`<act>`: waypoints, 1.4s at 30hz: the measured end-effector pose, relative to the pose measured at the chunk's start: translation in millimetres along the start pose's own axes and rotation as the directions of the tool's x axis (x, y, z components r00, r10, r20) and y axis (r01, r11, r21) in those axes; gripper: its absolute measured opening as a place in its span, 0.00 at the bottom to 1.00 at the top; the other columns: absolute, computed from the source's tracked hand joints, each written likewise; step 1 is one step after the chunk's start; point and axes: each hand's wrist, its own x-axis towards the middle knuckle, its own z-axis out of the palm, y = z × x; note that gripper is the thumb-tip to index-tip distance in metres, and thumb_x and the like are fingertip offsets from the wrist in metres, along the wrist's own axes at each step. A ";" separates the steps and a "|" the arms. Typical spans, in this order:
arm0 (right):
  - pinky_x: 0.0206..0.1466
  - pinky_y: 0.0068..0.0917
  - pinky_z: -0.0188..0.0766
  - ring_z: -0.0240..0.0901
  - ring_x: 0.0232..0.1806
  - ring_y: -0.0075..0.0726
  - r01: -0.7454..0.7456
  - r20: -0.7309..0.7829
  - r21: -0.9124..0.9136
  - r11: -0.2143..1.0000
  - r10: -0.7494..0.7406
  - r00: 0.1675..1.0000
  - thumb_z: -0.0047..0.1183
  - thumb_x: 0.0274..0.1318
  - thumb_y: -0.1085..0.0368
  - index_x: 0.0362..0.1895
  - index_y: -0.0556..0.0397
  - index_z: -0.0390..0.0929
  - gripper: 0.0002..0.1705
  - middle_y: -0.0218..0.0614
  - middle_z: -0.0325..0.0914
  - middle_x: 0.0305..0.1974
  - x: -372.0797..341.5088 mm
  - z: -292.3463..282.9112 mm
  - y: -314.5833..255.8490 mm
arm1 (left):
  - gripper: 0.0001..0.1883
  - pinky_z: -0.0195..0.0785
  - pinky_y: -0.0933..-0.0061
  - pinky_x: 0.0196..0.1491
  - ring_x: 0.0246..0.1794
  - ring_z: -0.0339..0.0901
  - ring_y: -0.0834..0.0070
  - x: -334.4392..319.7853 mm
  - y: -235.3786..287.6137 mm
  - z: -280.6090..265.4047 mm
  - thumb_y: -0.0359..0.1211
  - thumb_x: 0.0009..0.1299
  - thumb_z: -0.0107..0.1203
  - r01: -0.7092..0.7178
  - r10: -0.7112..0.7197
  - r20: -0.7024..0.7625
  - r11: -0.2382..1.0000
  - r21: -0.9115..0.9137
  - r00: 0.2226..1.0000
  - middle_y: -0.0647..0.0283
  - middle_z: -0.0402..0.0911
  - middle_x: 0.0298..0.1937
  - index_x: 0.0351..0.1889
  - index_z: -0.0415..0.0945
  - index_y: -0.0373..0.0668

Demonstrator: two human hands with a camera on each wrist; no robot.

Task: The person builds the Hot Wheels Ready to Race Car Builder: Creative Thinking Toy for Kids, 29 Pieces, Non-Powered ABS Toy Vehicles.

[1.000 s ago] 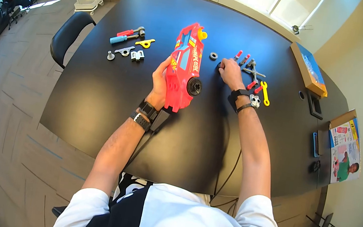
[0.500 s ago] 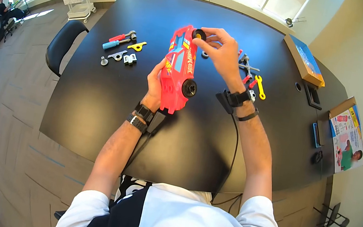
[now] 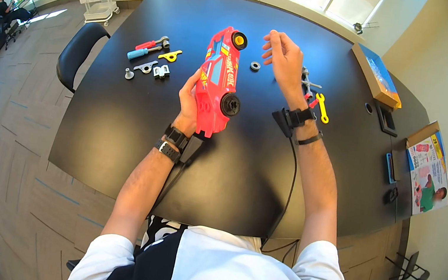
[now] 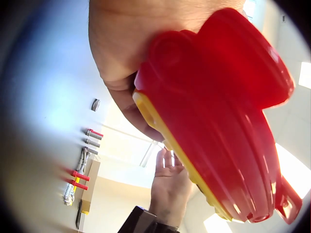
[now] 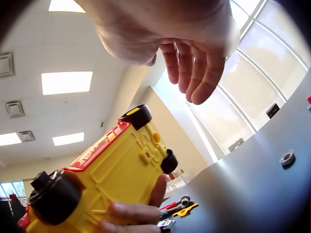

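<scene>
My left hand (image 3: 189, 104) holds a red toy car (image 3: 218, 79) up on its side above the table, fingers curled round the body. In the right wrist view the car's yellow underside (image 5: 121, 170) shows, with black wheels at both ends. One wheel (image 3: 239, 40) sits at the far end with a yellow centre, another (image 3: 230, 104) at the near end. Off to the right of the car, my right hand (image 3: 286, 61) is raised with relaxed fingers, touching nothing. A loose wheel (image 3: 255, 66) lies on the table between the car and that hand.
Toy tools, among them a blue-handled screwdriver (image 3: 138, 53) and a yellow piece (image 3: 170, 55), lie at left. A yellow wrench (image 3: 322, 108) and other pieces lie at right. An open box (image 3: 376, 76) and a printed box (image 3: 428, 170) stand along the right side of the black table (image 3: 229, 177).
My right hand went from the table to the car's far wheel, then drew back to the right. The far end, earlier a bare yellow hub, now carries a black wheel.
</scene>
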 end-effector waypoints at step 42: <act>0.39 0.26 0.85 0.85 0.36 0.24 0.140 -0.037 -0.052 0.989 -0.142 0.989 0.80 0.60 0.54 0.49 0.61 0.90 0.24 0.37 0.89 0.44 -19.2 36.0 -29.2 | 0.31 0.83 0.58 0.63 0.60 0.87 0.62 -5.4 5.4 7.1 0.52 0.86 0.48 0.037 -0.036 0.050 0.999 -0.025 0.998 0.53 0.85 0.66 0.76 0.71 0.37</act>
